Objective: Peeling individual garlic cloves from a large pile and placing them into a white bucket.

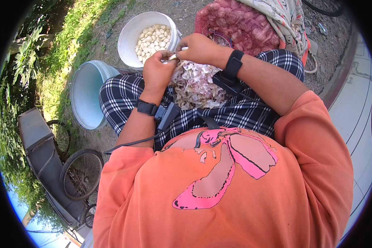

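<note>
My left hand (159, 69) and my right hand (197, 49) meet above a heap of papery garlic skins (201, 85) between my legs. Pinched between the fingertips of both is a pale garlic clove (173, 57). A second white piece (184, 48), perhaps a clove or a small tool, shows at the right fingers; which it is, I cannot tell. Just beyond the left hand, a white plastic bucket (127, 46) holds many peeled garlic cloves (153, 40). Behind the right hand lies a red mesh sack (251, 29) full of garlic bulbs.
A pale blue-white bucket (83, 93) lies tilted by my left knee. Patterned cloth (285, 18) drapes over the mesh sack, with a rope loop (311, 63) beside it. A cart (46, 155) with spoked wheels stands at the left. Tiled paving (356, 102) edges the right side.
</note>
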Tool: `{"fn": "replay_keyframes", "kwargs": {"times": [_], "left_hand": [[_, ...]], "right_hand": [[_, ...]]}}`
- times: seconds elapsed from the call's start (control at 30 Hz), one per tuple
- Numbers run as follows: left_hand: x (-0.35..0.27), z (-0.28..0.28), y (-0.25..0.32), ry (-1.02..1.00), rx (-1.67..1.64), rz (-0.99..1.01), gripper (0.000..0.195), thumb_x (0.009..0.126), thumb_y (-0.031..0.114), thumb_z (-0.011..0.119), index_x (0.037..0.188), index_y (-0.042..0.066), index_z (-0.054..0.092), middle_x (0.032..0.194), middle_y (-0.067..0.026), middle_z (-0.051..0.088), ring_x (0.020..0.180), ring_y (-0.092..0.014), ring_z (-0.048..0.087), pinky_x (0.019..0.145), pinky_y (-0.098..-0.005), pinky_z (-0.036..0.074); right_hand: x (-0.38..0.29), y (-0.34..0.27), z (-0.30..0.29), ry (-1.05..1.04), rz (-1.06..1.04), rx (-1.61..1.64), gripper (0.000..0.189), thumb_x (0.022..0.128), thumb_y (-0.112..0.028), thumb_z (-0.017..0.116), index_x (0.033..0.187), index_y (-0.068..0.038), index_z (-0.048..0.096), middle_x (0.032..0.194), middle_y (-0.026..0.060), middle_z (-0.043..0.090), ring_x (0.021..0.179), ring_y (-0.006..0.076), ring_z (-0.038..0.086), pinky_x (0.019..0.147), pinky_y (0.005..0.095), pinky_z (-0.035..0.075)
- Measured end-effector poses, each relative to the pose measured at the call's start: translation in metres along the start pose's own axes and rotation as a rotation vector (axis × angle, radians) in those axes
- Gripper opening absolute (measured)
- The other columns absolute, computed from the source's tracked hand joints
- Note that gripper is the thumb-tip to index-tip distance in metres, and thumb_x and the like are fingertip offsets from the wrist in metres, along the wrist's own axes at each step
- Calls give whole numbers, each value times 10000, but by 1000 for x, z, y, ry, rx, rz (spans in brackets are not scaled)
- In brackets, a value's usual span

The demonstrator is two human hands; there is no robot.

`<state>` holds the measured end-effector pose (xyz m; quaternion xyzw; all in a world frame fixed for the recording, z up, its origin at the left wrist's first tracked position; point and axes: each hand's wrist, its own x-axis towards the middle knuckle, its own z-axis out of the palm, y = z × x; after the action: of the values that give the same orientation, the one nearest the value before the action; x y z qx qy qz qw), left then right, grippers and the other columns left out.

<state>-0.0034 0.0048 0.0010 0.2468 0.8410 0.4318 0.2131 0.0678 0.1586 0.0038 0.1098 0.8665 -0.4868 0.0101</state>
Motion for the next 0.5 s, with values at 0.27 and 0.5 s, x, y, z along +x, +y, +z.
{"fn": "replay_keyframes", "kwargs": {"times": [0.27,0.5], "left_hand": [[1,2,1,38,173,113,200,691,157,674,846,33,651,740,-84,649,702,-170,623,642,-274,475],[0,-1,15,-127,-631,-145,247,785,30,603,1016,-46,556,872,-90,620,764,-127,596,686,-238,494]], "right_hand": [[1,0,9,125,-2,-68,262,644,-246,588,786,-31,635,698,196,594,666,326,589,628,366,464],[0,7,-4,180,49,1,260,637,-260,579,737,-22,603,653,172,586,596,284,569,571,347,441]]}}
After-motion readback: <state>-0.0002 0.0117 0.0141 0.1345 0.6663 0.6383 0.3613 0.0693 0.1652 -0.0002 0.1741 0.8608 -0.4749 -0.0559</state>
